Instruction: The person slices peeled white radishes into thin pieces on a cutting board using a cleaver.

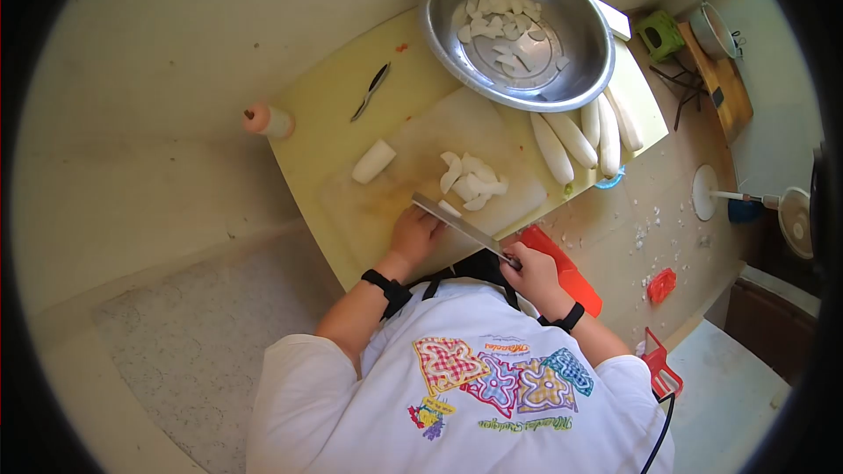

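Note:
My right hand [533, 272] is closed around the handle of a kitchen knife [470, 230], whose blade slants across the near part of the cutting board [351, 211]. My left hand [416, 233] rests on the board against the blade's tip end, fingers curled; what they hold is hidden. Just beyond the blade lies a small white radish piece [450, 208]. A pile of white radish slices [474, 181] sits farther up the board. To its left lies a thick cut length of peeled radish [374, 161].
A large steel basin [439, 44] with radish slices [500, 16] stands at the back. Several peeled radishes [571, 138] lie beside it at the table's right edge. A slim black-and-silver tool [371, 92] and a pinkish bottle [269, 120] are to the left. A red container [566, 272] is below right.

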A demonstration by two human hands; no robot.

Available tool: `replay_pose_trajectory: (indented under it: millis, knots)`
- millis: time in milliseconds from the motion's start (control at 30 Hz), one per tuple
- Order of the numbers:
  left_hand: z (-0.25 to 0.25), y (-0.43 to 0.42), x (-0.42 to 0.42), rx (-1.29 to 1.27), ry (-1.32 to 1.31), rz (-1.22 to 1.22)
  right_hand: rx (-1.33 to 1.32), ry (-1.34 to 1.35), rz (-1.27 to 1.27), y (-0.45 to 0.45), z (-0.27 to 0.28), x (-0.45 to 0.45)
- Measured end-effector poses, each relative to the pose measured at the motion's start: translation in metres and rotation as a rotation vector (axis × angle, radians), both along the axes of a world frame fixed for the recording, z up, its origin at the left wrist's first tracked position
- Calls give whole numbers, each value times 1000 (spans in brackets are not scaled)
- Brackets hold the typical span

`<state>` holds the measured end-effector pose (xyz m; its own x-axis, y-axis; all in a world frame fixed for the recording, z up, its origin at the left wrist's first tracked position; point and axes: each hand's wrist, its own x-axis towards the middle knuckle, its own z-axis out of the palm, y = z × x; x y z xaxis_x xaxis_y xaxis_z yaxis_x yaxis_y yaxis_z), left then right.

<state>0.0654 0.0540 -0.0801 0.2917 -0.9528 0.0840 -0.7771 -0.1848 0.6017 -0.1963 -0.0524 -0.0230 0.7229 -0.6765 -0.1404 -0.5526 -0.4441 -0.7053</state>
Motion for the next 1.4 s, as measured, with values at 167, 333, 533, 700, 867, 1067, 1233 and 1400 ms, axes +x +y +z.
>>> replay_pose_trajectory:
  millis: [167, 333, 533, 700, 867, 1067, 1233, 1400]
  knots:
    - [-2, -3, 1, -13, 40, -53, -3, 0, -22, -1, 0, 0]
    - [-1, -4, 4, -22, 26, -85, 4, -28, -49, 5, 1, 1]
    - [-11, -6, 7, -7, 17, -118, 3, -19, -55, 9, 3, 3]
    - [-12, -7, 10, 82, 9, -151, 44, -14, -74, 13, 2, 3]
    - [-3, -11, 6, 69, 29, -103, 125, -21, -92, 9, 1, 2]
    - [-3, -13, 7, 9, 84, -98, 128, 25, -80, -3, 5, 12]
    - [-2, -14, 4, 29, 122, -54, 111, 76, -66, 0, 11, 18]
    - [-10, -13, 5, 10, 81, -74, 112, 107, -61, 4, 15, 12]
